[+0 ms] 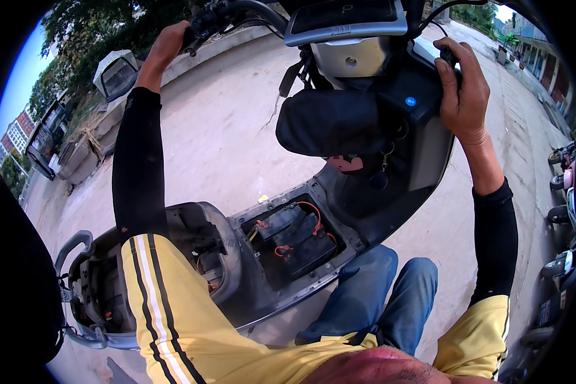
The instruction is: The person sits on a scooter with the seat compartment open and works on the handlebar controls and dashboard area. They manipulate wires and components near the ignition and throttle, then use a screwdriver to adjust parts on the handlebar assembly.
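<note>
An electric scooter stands in front of me, its handlebar at the top of the view. My left hand is closed round the left handlebar grip; its fingers are mostly hidden. At the right of the dashboard, my right hand is closed, thumb and fingers pressed on a small black piece whose kind I cannot make out. A black cloth bag hangs below the silver front panel. Beside it dangles a key ring with a dark round fob.
The footboard's battery compartment is uncovered, showing black batteries with orange wires. Farther back, the body under the seat lies open. A concrete kerb runs at the far left. Parked scooters line the right edge.
</note>
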Tool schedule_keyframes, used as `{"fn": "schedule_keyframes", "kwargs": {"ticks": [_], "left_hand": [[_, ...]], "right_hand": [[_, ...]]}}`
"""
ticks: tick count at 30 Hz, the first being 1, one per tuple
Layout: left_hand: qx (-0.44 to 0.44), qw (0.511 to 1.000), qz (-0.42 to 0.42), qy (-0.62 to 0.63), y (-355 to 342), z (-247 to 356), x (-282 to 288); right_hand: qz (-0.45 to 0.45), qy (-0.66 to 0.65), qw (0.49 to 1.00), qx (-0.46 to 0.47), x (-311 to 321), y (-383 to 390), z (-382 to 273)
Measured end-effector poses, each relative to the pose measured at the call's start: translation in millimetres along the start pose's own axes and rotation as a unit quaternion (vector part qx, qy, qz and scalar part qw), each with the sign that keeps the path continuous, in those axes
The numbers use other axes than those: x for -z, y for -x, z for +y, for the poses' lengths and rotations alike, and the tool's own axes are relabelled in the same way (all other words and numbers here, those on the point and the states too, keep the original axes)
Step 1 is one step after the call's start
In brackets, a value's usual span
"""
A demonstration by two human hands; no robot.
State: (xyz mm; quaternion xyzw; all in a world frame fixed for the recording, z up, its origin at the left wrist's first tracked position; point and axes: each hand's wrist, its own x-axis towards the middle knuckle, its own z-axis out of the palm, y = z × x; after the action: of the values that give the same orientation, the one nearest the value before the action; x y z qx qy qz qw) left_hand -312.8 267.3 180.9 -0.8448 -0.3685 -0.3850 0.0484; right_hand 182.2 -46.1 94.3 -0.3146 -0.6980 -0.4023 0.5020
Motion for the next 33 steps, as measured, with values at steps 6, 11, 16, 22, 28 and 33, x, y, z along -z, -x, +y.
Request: {"fn": "schedule_keyframes", "kwargs": {"ticks": [6,11,16,22,28,33], "left_hand": [[0.027,0.999,-0.021,-0.005,-3,1,-8],[0.077,0.997,-0.025,0.02,2,-5,2],[0.08,0.996,-0.024,0.029,0,4,-7],[0.1,0.994,-0.017,0.03,1,6,-3],[0.061,0.998,-0.017,0.018,-4,0,-5],[0.05,0.998,-0.028,0.018,-3,-13,-5]], "right_hand": [[-0.003,0.003,1.0,0.014,3,2,5],[0.003,-0.015,1.0,0.009,-1,0,1],[0.002,-0.012,1.0,0.006,0,1,3],[-0.023,0.001,1.0,-0.012,3,-2,-3],[-0.031,0.02,0.999,-0.015,7,-3,-6],[-0.027,0.025,0.999,-0.008,2,-3,-5]]}}
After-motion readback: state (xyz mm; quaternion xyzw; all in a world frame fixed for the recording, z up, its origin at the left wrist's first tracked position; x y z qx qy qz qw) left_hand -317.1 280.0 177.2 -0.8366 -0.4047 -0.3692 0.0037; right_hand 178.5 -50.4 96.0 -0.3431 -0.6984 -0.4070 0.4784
